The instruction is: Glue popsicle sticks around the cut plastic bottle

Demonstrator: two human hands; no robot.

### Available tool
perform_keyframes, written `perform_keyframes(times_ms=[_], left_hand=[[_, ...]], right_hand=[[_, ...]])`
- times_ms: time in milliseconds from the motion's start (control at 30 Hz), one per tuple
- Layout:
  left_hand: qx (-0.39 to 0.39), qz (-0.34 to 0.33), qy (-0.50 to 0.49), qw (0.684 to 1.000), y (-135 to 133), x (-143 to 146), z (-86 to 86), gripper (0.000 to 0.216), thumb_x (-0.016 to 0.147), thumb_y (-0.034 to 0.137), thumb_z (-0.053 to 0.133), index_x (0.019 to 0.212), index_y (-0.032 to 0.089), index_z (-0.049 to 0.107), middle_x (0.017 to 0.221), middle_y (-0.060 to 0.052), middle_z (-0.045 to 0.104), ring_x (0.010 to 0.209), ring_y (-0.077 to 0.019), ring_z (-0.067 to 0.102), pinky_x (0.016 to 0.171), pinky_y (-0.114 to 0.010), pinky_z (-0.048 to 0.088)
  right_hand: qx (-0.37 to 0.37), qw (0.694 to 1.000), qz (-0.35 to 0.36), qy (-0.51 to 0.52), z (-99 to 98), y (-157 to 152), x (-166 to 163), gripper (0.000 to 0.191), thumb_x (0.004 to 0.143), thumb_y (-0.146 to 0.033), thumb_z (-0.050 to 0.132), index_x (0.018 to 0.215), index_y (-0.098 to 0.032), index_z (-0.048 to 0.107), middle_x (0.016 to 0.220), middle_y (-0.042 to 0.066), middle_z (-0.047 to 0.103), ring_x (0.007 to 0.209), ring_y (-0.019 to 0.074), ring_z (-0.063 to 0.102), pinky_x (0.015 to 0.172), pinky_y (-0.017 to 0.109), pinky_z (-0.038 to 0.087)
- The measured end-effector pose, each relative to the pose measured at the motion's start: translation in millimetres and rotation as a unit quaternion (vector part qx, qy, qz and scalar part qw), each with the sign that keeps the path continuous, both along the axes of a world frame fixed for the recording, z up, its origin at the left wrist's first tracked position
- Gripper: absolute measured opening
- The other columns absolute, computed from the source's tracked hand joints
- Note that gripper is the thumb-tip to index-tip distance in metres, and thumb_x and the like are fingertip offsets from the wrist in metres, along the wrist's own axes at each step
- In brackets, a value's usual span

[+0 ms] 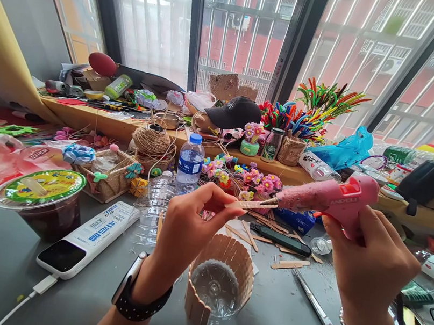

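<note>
Between thumb and fingers, my left hand (195,224) pinches a wooden craft stick (253,205). My right hand (374,256) is wrapped round the handle of a pink hot glue gun (326,198), whose metal nozzle meets the stick. A glossy line runs along the stick's upper face. Below my hands stands a round clear plastic container (218,290), cut from a bottle by its look, with craft sticks (197,311) set upright side by side around much of its wall. Part of its front wall is bare.
Loose craft sticks (289,264), a dark green box cutter (281,239) and scissors (320,305) lie beyond and right of the container. On the left are a sealed drink cup (42,201) and a white power bank (89,238) with a cable. A water bottle (190,164) and twine (152,142) stand behind.
</note>
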State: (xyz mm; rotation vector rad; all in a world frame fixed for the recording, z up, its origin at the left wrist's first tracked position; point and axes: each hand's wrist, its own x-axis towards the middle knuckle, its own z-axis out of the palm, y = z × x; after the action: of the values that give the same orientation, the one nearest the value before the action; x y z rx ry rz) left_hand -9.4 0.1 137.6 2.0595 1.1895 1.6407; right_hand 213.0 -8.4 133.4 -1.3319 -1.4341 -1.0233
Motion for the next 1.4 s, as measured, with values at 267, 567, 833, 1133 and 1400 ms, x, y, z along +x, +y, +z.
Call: perform_keyframes(times_ms=[267,567,833,1133,1400], left_hand=[[0.002,0.001,0.001,1.0,0.5,-0.6,-1.1,0.013,0.069,0.028,0.066,0.071,0.017,0.057,0.068,0.001,0.069,0.06,-0.0123,0.065,0.058,-0.021,0.053],[0.0,-0.003,-0.006,1.0,-0.6,1.2,-0.5,0.013,0.067,0.027,0.067,0.071,0.017,0.058,0.068,0.001,0.069,0.057,-0.0111,0.064,0.056,-0.02,0.052],[-0.003,-0.014,0.005,1.0,-1.9,2.8,-1.2,0.012,0.069,0.026,0.066,0.071,0.018,0.057,0.07,0.003,0.068,0.058,-0.009,0.064,0.054,-0.017,0.051],[0.006,-0.007,-0.001,1.0,-2.0,3.2,-1.5,0.014,0.068,0.027,0.067,0.07,0.018,0.057,0.068,0.003,0.068,0.057,-0.01,0.064,0.055,-0.019,0.051],[0.012,-0.003,-0.005,1.0,-1.8,1.7,-1.6,0.013,0.068,0.026,0.067,0.071,0.018,0.058,0.068,0.003,0.068,0.057,-0.0098,0.064,0.057,-0.019,0.052]], right_hand=[[0.002,1.0,-0.008,0.007,0.5,0.1,1.8,0.025,0.071,-0.029,0.058,0.054,-0.019,0.044,0.051,-0.002,0.044,0.047,0.0095,0.039,0.043,0.024,0.024],[-0.006,1.0,-0.026,0.008,1.5,2.5,4.5,0.029,0.067,-0.03,0.06,0.053,-0.021,0.036,0.051,-0.002,0.04,0.048,0.0106,0.04,0.043,0.025,0.025],[0.023,0.999,-0.016,0.031,1.5,2.7,1.8,0.029,0.064,-0.032,0.061,0.054,-0.021,0.037,0.05,-0.003,0.036,0.048,0.0098,0.038,0.044,0.024,0.026],[0.038,0.999,-0.022,0.01,0.5,4.1,4.6,0.037,0.061,-0.03,0.064,0.051,-0.021,0.03,0.049,-0.006,0.029,0.045,0.0067,0.03,0.042,0.022,0.02],[0.002,1.0,-0.026,0.016,2.0,0.5,2.3,0.033,0.066,-0.03,0.06,0.052,-0.021,0.031,0.051,-0.005,0.033,0.047,0.0079,0.034,0.044,0.022,0.022]])
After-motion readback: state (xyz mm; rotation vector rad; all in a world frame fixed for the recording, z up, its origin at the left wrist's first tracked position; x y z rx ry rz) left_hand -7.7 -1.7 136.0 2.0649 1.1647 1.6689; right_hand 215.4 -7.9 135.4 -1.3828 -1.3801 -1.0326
